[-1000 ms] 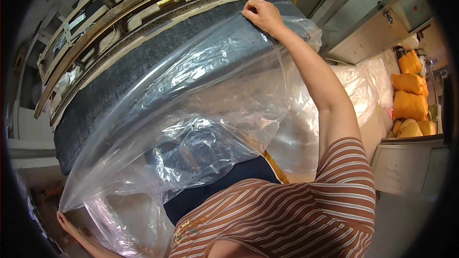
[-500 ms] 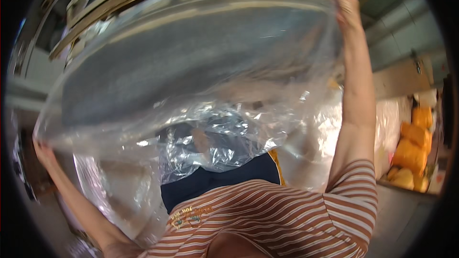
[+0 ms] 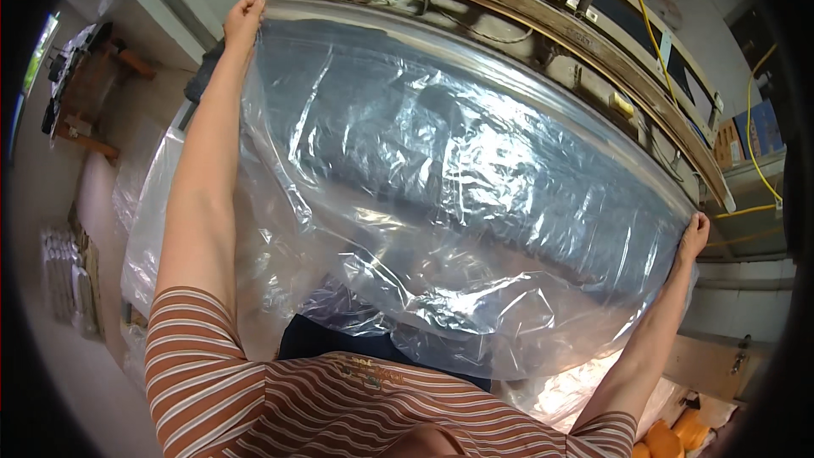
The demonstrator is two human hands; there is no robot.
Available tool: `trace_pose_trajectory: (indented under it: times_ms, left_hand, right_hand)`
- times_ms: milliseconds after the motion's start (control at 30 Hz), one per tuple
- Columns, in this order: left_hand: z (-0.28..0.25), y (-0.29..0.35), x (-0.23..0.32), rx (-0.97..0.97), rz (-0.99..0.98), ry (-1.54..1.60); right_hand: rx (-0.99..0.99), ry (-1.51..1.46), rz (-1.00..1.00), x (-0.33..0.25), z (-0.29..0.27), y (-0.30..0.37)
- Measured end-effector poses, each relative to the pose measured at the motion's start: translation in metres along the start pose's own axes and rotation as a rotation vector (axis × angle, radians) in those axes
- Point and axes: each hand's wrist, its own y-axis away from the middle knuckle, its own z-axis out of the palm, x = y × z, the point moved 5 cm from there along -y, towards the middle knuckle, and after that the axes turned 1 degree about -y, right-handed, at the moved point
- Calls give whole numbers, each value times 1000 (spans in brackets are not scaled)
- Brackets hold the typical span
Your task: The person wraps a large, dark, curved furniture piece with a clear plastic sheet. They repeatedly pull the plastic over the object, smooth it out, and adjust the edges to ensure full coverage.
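Observation:
A wide sheet of clear plastic film (image 3: 373, 212) is stretched between my two hands, glossy and wrinkled. My left hand (image 3: 245, 17) pinches its upper left corner, arm reaching far up. At the right, my right hand (image 3: 694, 236) is closed on the opposite corner, lower in the picture. The film's top edge runs taut from one hand to the other. Below it the sheet sags in folds toward my waist. A dark grey surface shows through the upper part of the film; what it is I cannot make out.
Beyond the film's top edge runs a long wooden rail (image 3: 509, 5) on a frame with cables. A yellow cord (image 3: 640, 17) hangs at the upper right. Orange bundles (image 3: 666, 439) lie at the lower right. A brown wooden stand (image 3: 89, 110) is at the left.
My left hand has risen from the lower left to the upper left. My right hand has dropped from the top to mid-right. The film between them now tilts down to the right.

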Motion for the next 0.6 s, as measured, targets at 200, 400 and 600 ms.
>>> trace_pose_trajectory:
  times_ms: [200, 400, 600]
  left_hand:
    - [33, -19, -4, 2, 115, -124]
    - [27, -31, -14, 166, 17, -360]
    - [-13, -53, -38, 174, -112, -78]
  right_hand:
    - [32, 15, -5, -4, -12, -11]
    - [136, 222, 53, -17, -13, -17]
    - [184, 160, 149, -16, -15, -18]
